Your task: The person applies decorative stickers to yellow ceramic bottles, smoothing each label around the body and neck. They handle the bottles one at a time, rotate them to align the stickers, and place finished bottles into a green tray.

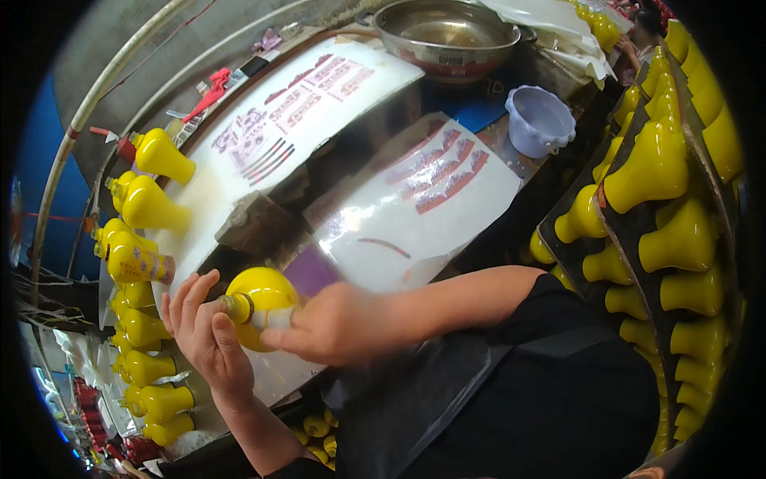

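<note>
Seen from the head camera, a person seems to be wiping or smoothing a glossy yellow bulb-shaped vessel (262, 286), left of a white sheet with reddish prints (375, 227); the next move likely calls for steady support. The left hand (209, 343) spreads wide beside the vessel's neck, contact unclear; the blurred right hand (333, 323) curls around a small whitish pad (275, 318).

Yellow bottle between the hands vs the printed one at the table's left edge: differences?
Print: the bottle between the hands shows none on its visible side; the printed bottle carries purple print.
Handling: the first is between the left hand and right hand; the printed one is untouched.
Shared: both yellow, with narrower necks.
</note>
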The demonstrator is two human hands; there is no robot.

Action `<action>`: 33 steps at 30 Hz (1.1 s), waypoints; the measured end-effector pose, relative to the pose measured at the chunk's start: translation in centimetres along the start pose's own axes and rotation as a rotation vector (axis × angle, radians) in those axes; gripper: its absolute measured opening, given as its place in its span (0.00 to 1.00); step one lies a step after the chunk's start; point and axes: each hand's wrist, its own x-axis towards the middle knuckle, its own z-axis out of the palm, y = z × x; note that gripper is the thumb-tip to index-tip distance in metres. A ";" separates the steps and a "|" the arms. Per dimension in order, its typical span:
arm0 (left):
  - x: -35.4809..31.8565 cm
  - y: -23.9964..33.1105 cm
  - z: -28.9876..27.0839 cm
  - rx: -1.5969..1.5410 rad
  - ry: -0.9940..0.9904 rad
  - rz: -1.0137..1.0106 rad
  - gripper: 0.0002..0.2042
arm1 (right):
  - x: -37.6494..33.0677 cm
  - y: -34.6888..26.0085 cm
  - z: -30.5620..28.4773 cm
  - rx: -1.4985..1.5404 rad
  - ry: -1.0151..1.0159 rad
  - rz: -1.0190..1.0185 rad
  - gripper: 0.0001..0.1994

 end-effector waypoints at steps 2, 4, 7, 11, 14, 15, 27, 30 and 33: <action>0.4 0.6 -0.2 0.105 -0.056 0.015 0.25 | -0.1 0.6 -0.3 0.019 0.047 0.017 0.11; 0.7 1.1 -0.3 0.149 -0.092 0.002 0.28 | 0.1 0.9 -0.3 -0.059 0.072 -0.059 0.15; 1.3 1.8 -0.6 0.159 -0.132 -0.013 0.31 | 0.8 0.7 0.5 -0.054 0.039 -0.122 0.13; 1.9 2.2 -1.2 0.171 -0.176 -0.035 0.29 | 1.0 0.5 1.1 -0.039 0.000 -0.095 0.12; 2.0 2.2 -1.9 0.324 -0.237 -0.060 0.25 | 0.4 1.1 0.8 0.089 -0.028 -0.010 0.12; 2.0 2.1 -2.0 0.301 -0.244 -0.063 0.19 | 0.2 1.3 0.7 0.143 -0.036 0.027 0.11; 1.4 1.8 -2.5 0.266 -0.248 -0.016 0.20 | 7.1 6.1 0.5 1.039 -0.282 0.496 0.33; 1.0 1.8 -2.5 0.271 -0.246 -0.048 0.22 | 8.2 6.2 0.2 0.997 -0.377 0.422 0.29; 0.9 1.7 -3.0 0.348 -0.285 -0.086 0.24 | 7.2 5.1 -0.2 0.946 -0.314 0.524 0.28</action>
